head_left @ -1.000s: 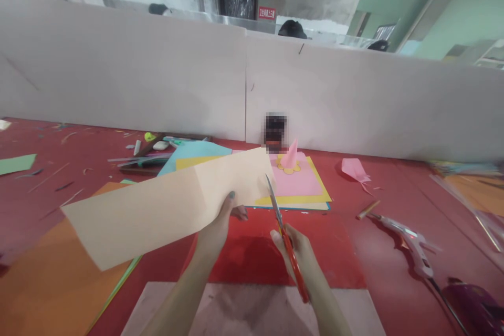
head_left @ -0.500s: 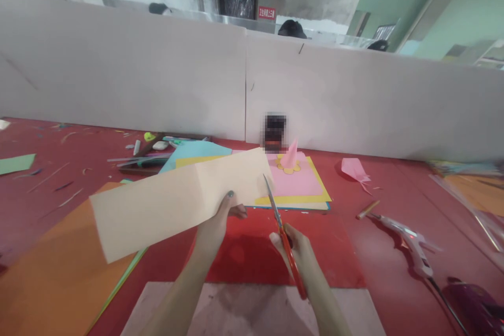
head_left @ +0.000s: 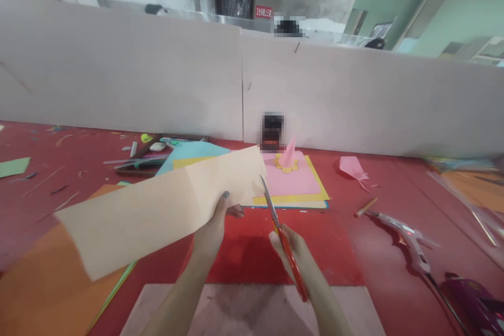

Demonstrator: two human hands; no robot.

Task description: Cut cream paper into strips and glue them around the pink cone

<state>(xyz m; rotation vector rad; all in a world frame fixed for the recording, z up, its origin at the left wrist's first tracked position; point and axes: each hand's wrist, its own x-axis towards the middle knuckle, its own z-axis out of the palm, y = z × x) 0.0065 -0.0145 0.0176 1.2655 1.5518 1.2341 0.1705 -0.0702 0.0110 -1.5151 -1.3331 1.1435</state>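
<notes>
My left hand (head_left: 216, 223) pinches the lower right part of a long cream paper sheet (head_left: 157, 210), held up above the red table (head_left: 378, 252); thumb on top, fingers under it. The sheet stretches out to the left and has a fold line across it. My right hand (head_left: 293, 252) grips red-handled scissors (head_left: 281, 239), blades pointing up and away, their tips right at the sheet's right edge. Below both hands lies a red paper sheet (head_left: 252, 252).
A stack of pink, yellow and blue sheets (head_left: 293, 184) with a pink paper cone (head_left: 289, 155) lies behind the scissors. A glue gun (head_left: 409, 239) lies right, an orange sheet (head_left: 43, 283) left, pens and tools (head_left: 145, 155) at back left. A white partition (head_left: 157, 79) walls the table's far side.
The cream sheet's left end swung: it looked shorter half a second ago and now reaches far left and lower again. The scissors stayed at the sheet's right edge.
</notes>
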